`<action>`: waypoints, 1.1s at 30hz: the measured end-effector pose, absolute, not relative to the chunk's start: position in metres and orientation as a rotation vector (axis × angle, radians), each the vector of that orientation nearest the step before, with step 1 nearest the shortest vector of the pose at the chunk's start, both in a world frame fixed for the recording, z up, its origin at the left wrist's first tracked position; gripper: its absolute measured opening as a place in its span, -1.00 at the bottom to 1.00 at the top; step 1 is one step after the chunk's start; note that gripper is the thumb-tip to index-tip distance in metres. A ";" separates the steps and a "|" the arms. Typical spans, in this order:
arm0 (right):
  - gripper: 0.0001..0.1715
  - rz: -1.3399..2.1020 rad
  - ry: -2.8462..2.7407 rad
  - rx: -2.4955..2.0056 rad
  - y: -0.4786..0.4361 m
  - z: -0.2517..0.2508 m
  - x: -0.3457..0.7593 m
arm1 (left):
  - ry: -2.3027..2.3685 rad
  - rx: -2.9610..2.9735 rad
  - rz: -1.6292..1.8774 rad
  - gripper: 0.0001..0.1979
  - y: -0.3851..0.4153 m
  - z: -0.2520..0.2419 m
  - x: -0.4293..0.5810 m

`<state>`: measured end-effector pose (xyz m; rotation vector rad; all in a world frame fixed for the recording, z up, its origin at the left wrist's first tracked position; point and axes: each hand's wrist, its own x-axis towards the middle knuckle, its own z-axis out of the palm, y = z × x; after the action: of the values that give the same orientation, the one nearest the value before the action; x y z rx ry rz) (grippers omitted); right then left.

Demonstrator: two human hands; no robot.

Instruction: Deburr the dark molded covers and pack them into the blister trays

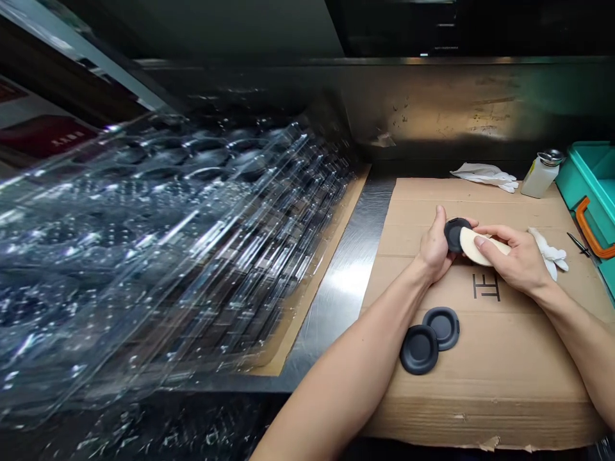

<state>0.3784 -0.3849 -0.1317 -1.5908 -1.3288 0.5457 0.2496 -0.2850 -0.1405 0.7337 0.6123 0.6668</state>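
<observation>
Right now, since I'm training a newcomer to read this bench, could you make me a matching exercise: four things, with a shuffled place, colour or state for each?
Things:
1. Pad
2. Loose discs
3. Bin
4. Trays

Descriptions:
A. Teal, at the right edge
B. Clear, stacked on the left
C. Cream, in the right hand
D. Black, overlapping on the cardboard

Pairs: 1-C, 2-D, 3-A, 4-B
</observation>
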 end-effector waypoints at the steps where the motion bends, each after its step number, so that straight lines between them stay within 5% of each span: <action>1: -0.61 0.577 -1.299 -1.583 -0.384 -0.132 0.376 | 0.623 0.764 0.685 -0.30 -0.286 -0.142 0.251; 9: -0.70 0.750 -1.434 -1.612 -0.381 -0.127 0.385 | 0.630 0.872 0.731 -0.35 -0.287 -0.153 0.256; 15: -0.60 0.226 -1.407 -1.835 -0.381 -0.129 0.387 | 0.666 0.799 0.684 -0.43 -0.288 -0.150 0.260; 33: -0.60 0.013 -1.457 -2.093 -0.375 -0.139 0.372 | 0.769 0.906 0.828 -0.43 -0.291 -0.161 0.263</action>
<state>0.3717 -0.3748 -0.1392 -2.0932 -1.4569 0.0130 0.2631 -0.2908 -0.1614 0.9064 0.7690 0.8282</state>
